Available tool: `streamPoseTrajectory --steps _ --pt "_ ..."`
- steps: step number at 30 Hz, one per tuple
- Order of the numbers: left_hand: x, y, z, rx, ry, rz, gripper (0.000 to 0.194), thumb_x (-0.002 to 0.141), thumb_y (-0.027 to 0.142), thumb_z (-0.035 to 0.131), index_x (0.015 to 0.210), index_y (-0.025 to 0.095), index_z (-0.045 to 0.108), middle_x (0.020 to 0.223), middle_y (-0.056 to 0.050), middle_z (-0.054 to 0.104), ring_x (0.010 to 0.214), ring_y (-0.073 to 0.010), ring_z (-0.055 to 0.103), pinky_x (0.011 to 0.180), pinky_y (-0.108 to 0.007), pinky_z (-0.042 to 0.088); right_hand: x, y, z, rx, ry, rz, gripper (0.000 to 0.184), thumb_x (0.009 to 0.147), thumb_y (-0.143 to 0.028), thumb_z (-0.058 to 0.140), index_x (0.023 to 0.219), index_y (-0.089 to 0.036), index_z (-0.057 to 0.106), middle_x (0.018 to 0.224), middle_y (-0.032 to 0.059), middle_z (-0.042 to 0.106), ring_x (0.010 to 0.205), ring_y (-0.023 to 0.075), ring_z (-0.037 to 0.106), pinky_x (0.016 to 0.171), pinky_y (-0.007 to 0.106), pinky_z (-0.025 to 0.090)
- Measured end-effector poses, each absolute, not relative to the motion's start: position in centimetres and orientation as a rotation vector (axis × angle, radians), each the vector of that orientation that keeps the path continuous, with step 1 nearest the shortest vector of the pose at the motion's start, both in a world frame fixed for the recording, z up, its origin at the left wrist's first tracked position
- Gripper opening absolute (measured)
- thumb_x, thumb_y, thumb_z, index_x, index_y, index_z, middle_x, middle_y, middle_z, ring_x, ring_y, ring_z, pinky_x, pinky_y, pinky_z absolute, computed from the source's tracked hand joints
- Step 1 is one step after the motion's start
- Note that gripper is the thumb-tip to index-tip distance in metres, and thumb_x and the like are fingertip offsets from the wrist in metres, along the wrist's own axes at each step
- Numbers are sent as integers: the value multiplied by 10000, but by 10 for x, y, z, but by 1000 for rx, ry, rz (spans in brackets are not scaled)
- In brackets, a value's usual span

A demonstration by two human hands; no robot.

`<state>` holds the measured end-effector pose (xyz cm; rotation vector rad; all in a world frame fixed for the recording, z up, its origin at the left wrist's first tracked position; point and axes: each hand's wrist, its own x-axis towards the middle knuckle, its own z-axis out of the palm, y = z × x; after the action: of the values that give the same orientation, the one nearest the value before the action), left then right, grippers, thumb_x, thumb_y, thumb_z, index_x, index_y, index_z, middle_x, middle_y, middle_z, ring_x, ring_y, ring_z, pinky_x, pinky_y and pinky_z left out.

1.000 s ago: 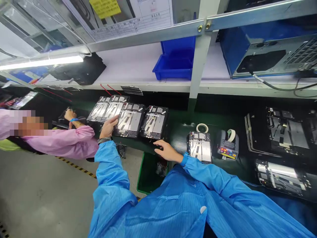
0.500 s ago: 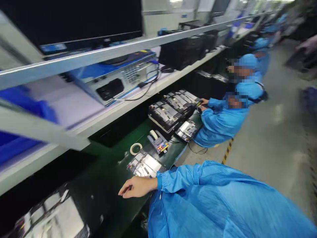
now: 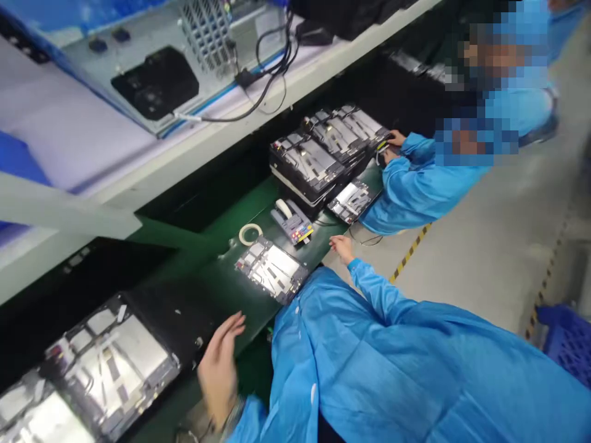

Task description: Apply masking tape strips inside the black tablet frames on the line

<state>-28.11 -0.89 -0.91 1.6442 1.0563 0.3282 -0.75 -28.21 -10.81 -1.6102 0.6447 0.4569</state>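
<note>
your left hand [image 3: 220, 363] hung empty near the front edge of the table [image 3: 249, 304], its fingers stretched out and held close together. nearest to it lay an opened device [image 3: 115, 363], toward the left of the surface. your right hand [image 3: 342, 247] hovered just off the front edge, fingers loosely bent, nothing visible in them. between your hands, a second device [image 3: 272, 269] lay flat close to that edge. behind it lay a tape ring [image 3: 250, 234], near a tape dispenser [image 3: 292, 223].
</note>
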Motion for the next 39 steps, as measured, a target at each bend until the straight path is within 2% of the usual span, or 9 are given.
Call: streamPoseTrajectory --steps 3,7,11,20,25,28,33,35,39 --pt "-288 -17 -58 1735 1069 298 362 931 469 711 1236 275 739 1327 -102 698 1211 -330 690 1059 -500 565 -6 -276 -137 -1595 681 499 58 843 -158 684 804 -169 643 597 -35 645 499 86 533 464 172 392" --pt "-254 -7 -128 1653 1202 297 436 957 463 651 1297 191 670 1329 -161 682 1238 -311 676 1092 -500 539 -2 -256 -157 -1526 644 562 63 854 -160 726 869 -159 665 654 -10 689 536 89 572 461 162 424" --pt "-241 2 -156 1565 1213 301 436 996 489 604 1292 172 651 1253 -148 700 1191 -290 685 1049 -483 564 -2 -238 -165 -1443 589 654 96 853 -168 785 855 -148 691 713 32 730 556 101 596 457 176 446" --pt "-238 -4 -148 1482 1272 284 428 1031 516 566 1262 160 623 1296 -134 669 1173 -231 670 951 -361 594 -19 -226 -173 -1398 683 624 137 865 -141 751 796 -181 640 626 -32 629 555 95 552 447 160 427" --pt "-235 -5 -147 1490 1260 297 427 1016 472 591 1295 151 625 1260 -143 689 1152 -239 680 1035 -415 559 -26 -221 -167 -1323 774 551 242 840 -131 782 908 -215 565 716 -39 675 651 113 660 565 195 559" --pt "-232 -4 -145 1569 1271 314 426 1002 442 606 1309 147 624 1300 -163 660 1185 -248 667 1092 -436 520 -23 -204 -167 -1291 833 540 359 785 -72 807 887 -235 503 671 -57 647 655 123 678 611 220 598" --pt "-219 -12 -133 1959 1256 515 465 954 346 657 1359 128 594 1524 -242 479 1463 -319 465 1244 -485 367 -22 -189 -169 -1320 914 514 318 779 -60 724 901 -243 493 592 -86 561 554 110 580 559 227 574" --pt "-204 -16 -126 2122 1218 562 497 936 325 671 1380 118 588 1571 -253 435 1530 -344 377 1293 -506 281 -30 -198 -167 -1355 924 485 310 784 -119 719 987 -239 517 625 -90 562 549 111 562 534 227 551" --pt "-156 -6 -115 2355 1030 396 503 948 320 648 1422 168 577 1639 -212 391 1579 -345 316 1306 -494 257 -57 -228 -156 -1532 696 327 467 800 -257 701 1210 -231 479 800 -70 618 628 110 589 548 210 510"
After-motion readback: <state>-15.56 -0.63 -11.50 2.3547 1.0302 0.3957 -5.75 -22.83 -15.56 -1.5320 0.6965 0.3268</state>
